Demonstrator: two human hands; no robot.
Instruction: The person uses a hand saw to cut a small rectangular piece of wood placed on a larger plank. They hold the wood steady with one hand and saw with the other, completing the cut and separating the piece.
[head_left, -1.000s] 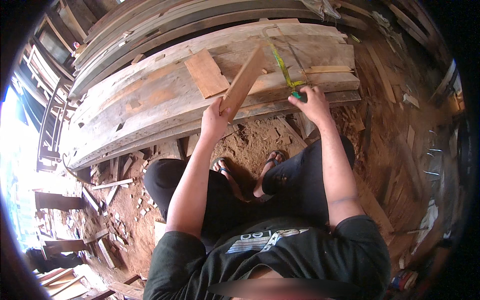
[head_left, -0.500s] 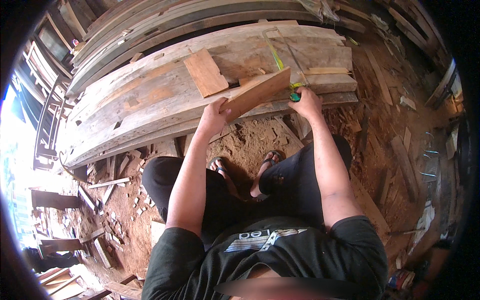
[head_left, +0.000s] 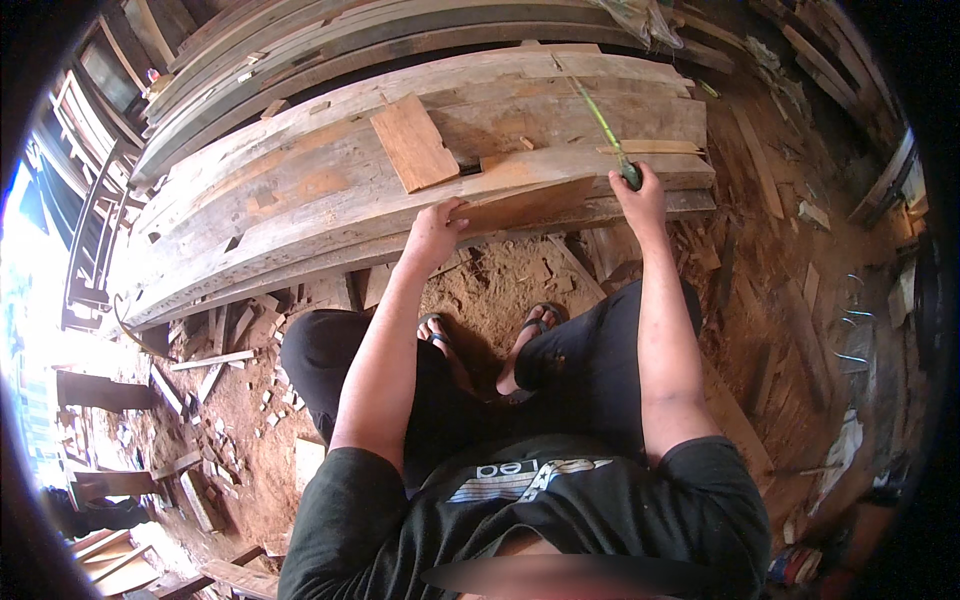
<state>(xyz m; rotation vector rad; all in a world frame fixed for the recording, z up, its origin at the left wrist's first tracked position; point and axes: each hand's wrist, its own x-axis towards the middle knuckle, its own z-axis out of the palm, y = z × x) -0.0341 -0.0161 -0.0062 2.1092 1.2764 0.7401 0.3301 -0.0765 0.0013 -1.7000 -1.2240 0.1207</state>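
My left hand [head_left: 433,230] grips one end of a thin reddish wooden board [head_left: 530,203], which is held low along the front edge of a low platform of thick weathered planks [head_left: 210,220]. In my right hand [head_left: 640,198], just beyond the board's far end, is the green handle of a yellow-green hacksaw [head_left: 606,128], whose frame reaches back over the planks. A flat rectangular wood piece [head_left: 412,140] lies on the planks between and behind my hands, and a narrow pale strip [head_left: 670,146] lies at the right end.
Long stacked timbers [head_left: 340,50] run behind the platform. A dark slatted frame [head_left: 95,250] stands at the left. Wood offcuts [head_left: 215,385] litter the dirt floor [head_left: 480,270] around my legs and sandalled feet. More boards and debris [head_left: 800,340] lie at the right.
The board in my left hand has tipped down from a raised diagonal to lie low along the platform's edge. My right hand has shifted slightly right and up, turning the hacksaw more edge-on.
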